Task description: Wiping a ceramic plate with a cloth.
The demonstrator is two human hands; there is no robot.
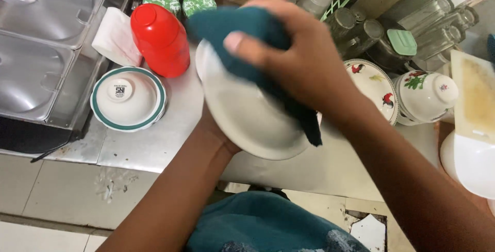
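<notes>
**Cloth pressed to a tilted white bowl above the steel surface**

The left hand (214, 131) comes up from below and grips one white bowl (242, 112) by its lower edge; most of that hand is hidden behind the bowl. The bowl is held in the air over the front of the metal surface (149, 143), tilted with its rounded face turned up towards the camera, its rim running from upper left to lower right. The right hand (299, 58) is closed around one dark teal cloth (247, 25) and presses it against the bowl's upper part; a tail of the cloth hangs down past the rim at the right.

On the surface to the left sits one stack of green-rimmed bowls (129, 100), upside down; how many are in it cannot be told. Just behind it stand one red plastic bottle (160, 38) and a folded white cloth (116, 38). To the right are one rooster-patterned plate (374, 84) and one upturned flowered bowl (425, 94), touching or nearly so. Several clear glasses (438, 30) lie behind them.
</notes>
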